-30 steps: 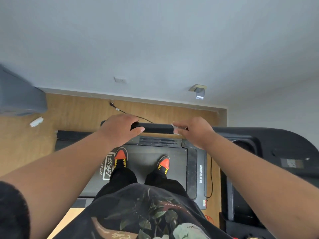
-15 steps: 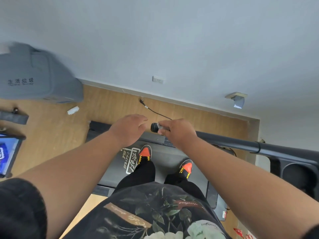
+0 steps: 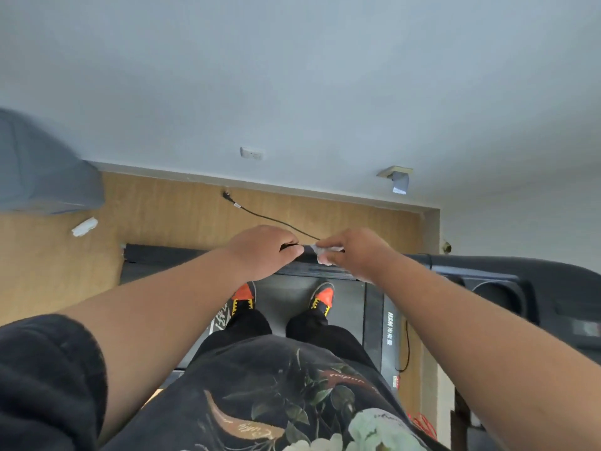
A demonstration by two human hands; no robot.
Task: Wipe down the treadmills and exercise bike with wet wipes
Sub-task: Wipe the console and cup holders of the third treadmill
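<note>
Wooden floor [image 3: 182, 206] and a pale wall [image 3: 292, 76] fill the background as you look down from your head camera. Everything below is placed relative to the black handlebar [image 3: 307, 250], which runs left to right across the middle of the view.

Nearest you, below the handlebar, are your dark printed shirt [image 3: 276, 402] and your two orange shoes [image 3: 320, 296] standing on the treadmill belt [image 3: 283, 304].

At the handlebar itself, your left hand [image 3: 260, 252] wraps over its left end, fingers curled round the bar. Your right hand [image 3: 354, 252] sits just to the right, nearly touching the left, its fingers pinching a crumpled white wet wipe [image 3: 320, 253] against the bar. Only a short stretch of bar shows between the hands.

The long axis of the bar lies sideways, so the unwiped length appears to run rightward from your right hand toward the black console [image 3: 520, 288] with its cup holder. Your right hand is the nearer one for that stroke.

Beyond the handlebar, a black power cable [image 3: 260, 216] trails across the floor toward a wall socket [image 3: 251, 153]. Far left of the handlebar sits a blurred grey bin [image 3: 42, 170].
</note>
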